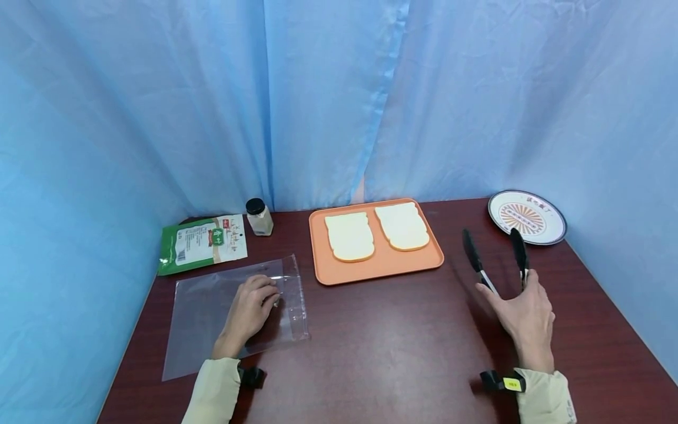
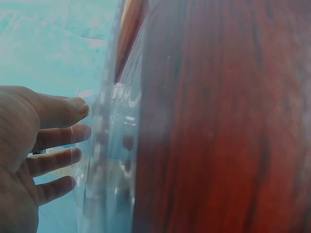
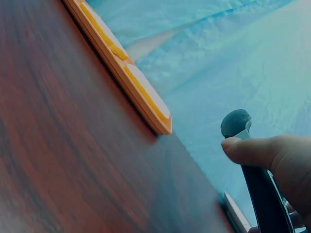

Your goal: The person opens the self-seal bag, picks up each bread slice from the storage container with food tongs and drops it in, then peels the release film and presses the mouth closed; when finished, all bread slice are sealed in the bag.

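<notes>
A clear plastic bag (image 1: 206, 318) lies flat on the table at the left. My left hand (image 1: 253, 306) is over its right part, fingers loosely bent; in the left wrist view the fingers (image 2: 56, 162) are spread apart, close to or touching the plastic, and I cannot tell which. With my right hand (image 1: 529, 321) I hold black-tipped tongs (image 1: 519, 250), thumb on one arm and fingers on the other, the tongs' arms spread apart. In the right wrist view the thumb lies against one black arm of the tongs (image 3: 262, 194).
An orange tray (image 1: 378, 275) with two bread slices (image 1: 351, 237) stands at the back middle. Behind the bag are a green-and-white packet (image 1: 198, 240) and a black-lidded jar (image 1: 260, 219). A patterned plate (image 1: 551, 221) sits at the back right. Blue curtains (image 1: 328, 106) enclose the table.
</notes>
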Demonstrator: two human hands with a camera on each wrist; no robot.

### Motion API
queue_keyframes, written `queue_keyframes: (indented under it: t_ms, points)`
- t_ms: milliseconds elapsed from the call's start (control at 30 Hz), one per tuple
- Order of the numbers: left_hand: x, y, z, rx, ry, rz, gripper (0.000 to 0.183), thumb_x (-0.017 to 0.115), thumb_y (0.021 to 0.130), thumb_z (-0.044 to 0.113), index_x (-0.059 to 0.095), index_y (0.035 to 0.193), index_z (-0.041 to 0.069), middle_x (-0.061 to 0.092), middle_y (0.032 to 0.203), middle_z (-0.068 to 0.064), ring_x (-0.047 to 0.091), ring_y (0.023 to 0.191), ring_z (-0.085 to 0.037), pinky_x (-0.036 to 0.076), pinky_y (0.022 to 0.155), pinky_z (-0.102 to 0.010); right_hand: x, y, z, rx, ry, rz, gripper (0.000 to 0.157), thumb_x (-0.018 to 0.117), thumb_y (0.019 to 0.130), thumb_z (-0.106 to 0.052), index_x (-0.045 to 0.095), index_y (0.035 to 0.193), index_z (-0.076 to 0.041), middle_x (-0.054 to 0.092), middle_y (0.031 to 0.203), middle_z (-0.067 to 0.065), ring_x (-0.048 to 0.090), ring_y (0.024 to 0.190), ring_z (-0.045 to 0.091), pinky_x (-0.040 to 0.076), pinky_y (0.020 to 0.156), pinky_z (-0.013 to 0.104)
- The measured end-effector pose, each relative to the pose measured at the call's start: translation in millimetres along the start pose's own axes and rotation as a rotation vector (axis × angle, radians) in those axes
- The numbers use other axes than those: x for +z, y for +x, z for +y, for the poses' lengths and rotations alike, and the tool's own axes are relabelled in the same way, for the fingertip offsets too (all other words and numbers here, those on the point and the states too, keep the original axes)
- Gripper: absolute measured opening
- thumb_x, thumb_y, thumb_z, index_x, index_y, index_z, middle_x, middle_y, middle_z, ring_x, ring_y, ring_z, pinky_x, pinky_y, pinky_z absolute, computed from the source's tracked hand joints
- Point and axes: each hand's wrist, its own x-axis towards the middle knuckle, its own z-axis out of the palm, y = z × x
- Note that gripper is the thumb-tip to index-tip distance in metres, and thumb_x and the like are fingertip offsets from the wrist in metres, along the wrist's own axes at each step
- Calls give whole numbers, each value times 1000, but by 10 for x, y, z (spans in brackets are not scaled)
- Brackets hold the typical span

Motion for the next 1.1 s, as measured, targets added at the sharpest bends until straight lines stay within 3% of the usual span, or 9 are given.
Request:
queue_keyframes:
  t_ms: [100, 333, 700, 1100]
  points:
    - [0, 4, 4, 0, 2, -2, 7, 79, 83, 6, 79, 90, 5, 74, 104, -13, 65, 108, -31, 52, 93, -55, -3, -15, -45, -15, 14, -3, 117, 72, 76, -70, 19, 158, -5, 49, 139, 36, 49, 124, 57, 41, 98, 73]
    - [5, 0, 4, -5, -2, -6, 7, 79, 83, 6, 79, 90, 6, 74, 104, -12, 65, 108, -31, 52, 92, -54, 40, -64, -118, -110, -74, -66, 118, 62, 82, -75, 6, 161, -8, 45, 140, 38, 52, 109, 60, 46, 74, 69]
    - [3, 8, 12, -16, -3, -12, 7, 78, 84, 7, 79, 90, 6, 75, 105, -12, 65, 108, -30, 52, 93, -54, 152, -164, -338, -229, -91, -103, 114, 61, 83, -74, 16, 158, -3, 47, 133, 38, 58, 99, 56, 48, 73, 67]
    - [-1, 16, 24, -14, -1, -20, 8, 79, 84, 7, 79, 91, 6, 75, 104, -12, 65, 108, -30, 52, 92, -53, 332, -219, -633, -268, -177, -183, 117, 59, 82, -78, 18, 157, 2, 46, 137, 39, 62, 86, 54, 53, 67, 62]
